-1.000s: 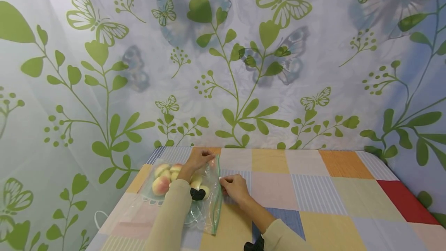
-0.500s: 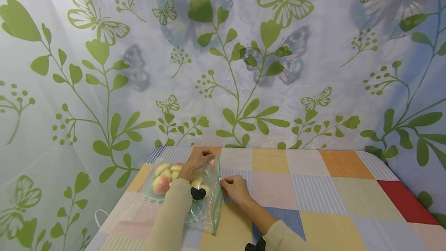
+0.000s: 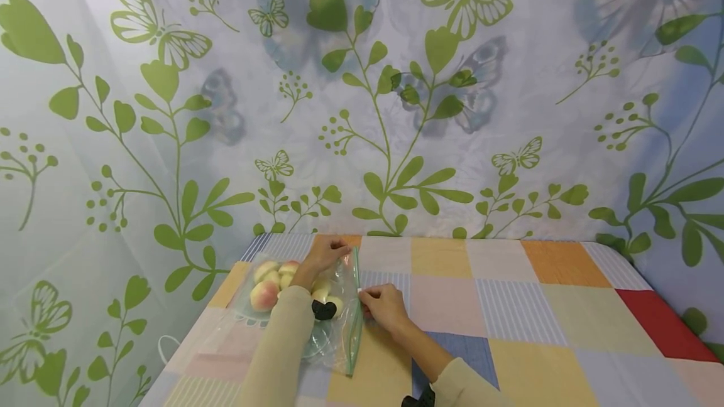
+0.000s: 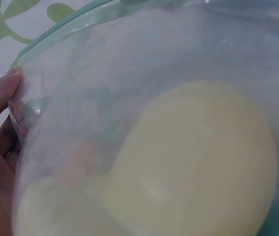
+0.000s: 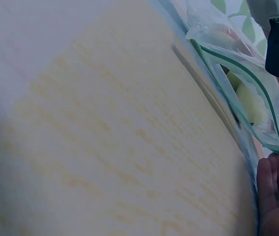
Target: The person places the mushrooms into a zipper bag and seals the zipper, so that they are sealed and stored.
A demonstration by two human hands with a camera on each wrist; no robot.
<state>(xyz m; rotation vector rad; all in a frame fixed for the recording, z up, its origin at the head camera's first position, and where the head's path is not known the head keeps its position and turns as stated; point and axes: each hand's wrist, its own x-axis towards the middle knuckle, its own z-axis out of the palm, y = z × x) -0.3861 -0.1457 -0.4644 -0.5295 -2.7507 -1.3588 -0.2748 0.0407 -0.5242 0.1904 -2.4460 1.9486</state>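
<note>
A clear zip bag with a green zip strip lies on the table, holding several yellow and pink peaches. At its far corner, my left hand pinches the plastic beside the strip; the left wrist view shows this thumb on the bag's edge. My right hand pinches the zip about midway along, where a small white piece shows at the fingertips. Through the right wrist view, the bag's mouth gapes between two green strips on one side of the right fingers, with a peach visible inside.
A patchwork cloth covers the table and runs far to the right. Behind it hangs a curtain printed with leaves and butterflies. A white cord loops at the left edge. Black wrist devices sit on both sleeves.
The head view has shifted slightly. Both hands stay in place on the bag, and the peaches have not moved.
</note>
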